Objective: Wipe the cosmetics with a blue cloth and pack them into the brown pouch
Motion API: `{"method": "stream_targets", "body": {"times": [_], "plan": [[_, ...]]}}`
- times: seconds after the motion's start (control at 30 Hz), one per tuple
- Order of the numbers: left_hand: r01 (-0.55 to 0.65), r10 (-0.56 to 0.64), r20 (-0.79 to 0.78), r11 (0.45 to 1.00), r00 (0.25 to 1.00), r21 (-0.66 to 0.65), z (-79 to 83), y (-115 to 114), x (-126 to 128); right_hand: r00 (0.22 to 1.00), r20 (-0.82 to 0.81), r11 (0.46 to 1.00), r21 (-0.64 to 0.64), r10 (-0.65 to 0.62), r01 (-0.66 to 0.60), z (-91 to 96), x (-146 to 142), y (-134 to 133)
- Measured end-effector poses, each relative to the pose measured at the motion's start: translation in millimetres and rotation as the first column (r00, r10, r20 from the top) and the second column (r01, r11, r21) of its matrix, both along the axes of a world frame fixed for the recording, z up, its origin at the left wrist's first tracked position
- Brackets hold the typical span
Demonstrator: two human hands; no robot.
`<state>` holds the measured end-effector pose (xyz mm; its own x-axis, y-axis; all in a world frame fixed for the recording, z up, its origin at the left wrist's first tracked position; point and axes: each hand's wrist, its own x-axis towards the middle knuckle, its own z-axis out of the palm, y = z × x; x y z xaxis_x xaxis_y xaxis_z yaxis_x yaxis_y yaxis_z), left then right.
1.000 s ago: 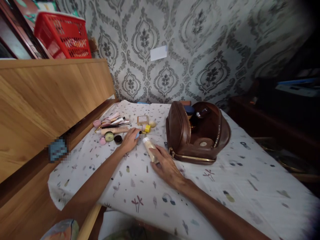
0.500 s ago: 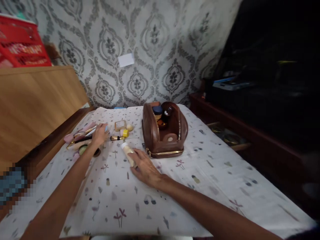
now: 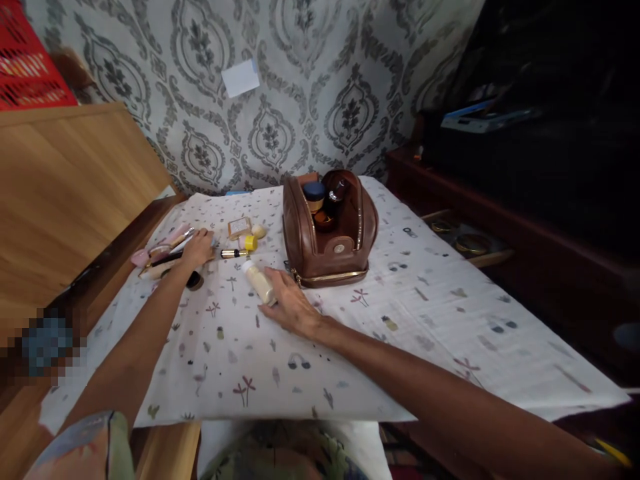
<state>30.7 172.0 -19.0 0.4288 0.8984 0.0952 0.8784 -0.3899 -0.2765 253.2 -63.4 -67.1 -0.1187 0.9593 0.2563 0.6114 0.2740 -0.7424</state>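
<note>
My right hand point(image 3: 290, 303) rests on the patterned cloth point(image 3: 400, 333), its fingers closed round the lower end of a cream bottle with a white cap point(image 3: 257, 280) that lies flat. My left hand point(image 3: 197, 248) reaches into a cluster of makeup items point(image 3: 165, 250): pink sponges, brushes and a dark pencil. Its fingers curl over something I cannot make out. A brown leather cosmetic bag point(image 3: 327, 230) stands unzipped just right of the bottle, with a blue-lidded jar point(image 3: 314, 191) and a dark bottle point(image 3: 336, 192) inside.
A gold tube with a yellow cap point(image 3: 240, 245), a small square compact point(image 3: 239, 227) and a black round lid point(image 3: 195, 280) lie between the hands. A wooden headboard point(image 3: 75, 180) rises on the left. Dark wooden furniture point(image 3: 500, 220) borders the right side.
The camera view has swung right and pulled back. My left hand slid left from the blue item into the brush cluster. My right hand stays on the cream bottle.
</note>
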Motion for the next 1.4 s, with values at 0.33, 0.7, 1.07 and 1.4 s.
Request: {"method": "stream_targets", "body": {"times": [0.33,0.7,1.07,1.4], "plan": [[-0.031,0.031,-0.022,0.999,0.999,0.018,2.2,-5.1,3.3,0.998,0.042,0.999,0.034,0.037,-0.039,1.0,2.5,-1.9],[0.053,-0.056,0.041,0.996,0.998,0.068,11.4,-17.8,4.0,0.992,0.111,0.996,0.062,0.052,-0.059,0.9,3.2,-3.7],[0.191,-0.368,0.482,0.906,0.795,0.377,24.7,-72.1,-8.9,0.997,0.061,0.998,0.024,0.048,-0.05,8.5,2.9,-6.0],[-0.073,-0.23,0.966,0.968,0.122,0.239,33.6,-121.9,-7.3,0.999,0.039,0.997,0.063,0.029,-0.032,1.4,2.3,-1.6]]}}
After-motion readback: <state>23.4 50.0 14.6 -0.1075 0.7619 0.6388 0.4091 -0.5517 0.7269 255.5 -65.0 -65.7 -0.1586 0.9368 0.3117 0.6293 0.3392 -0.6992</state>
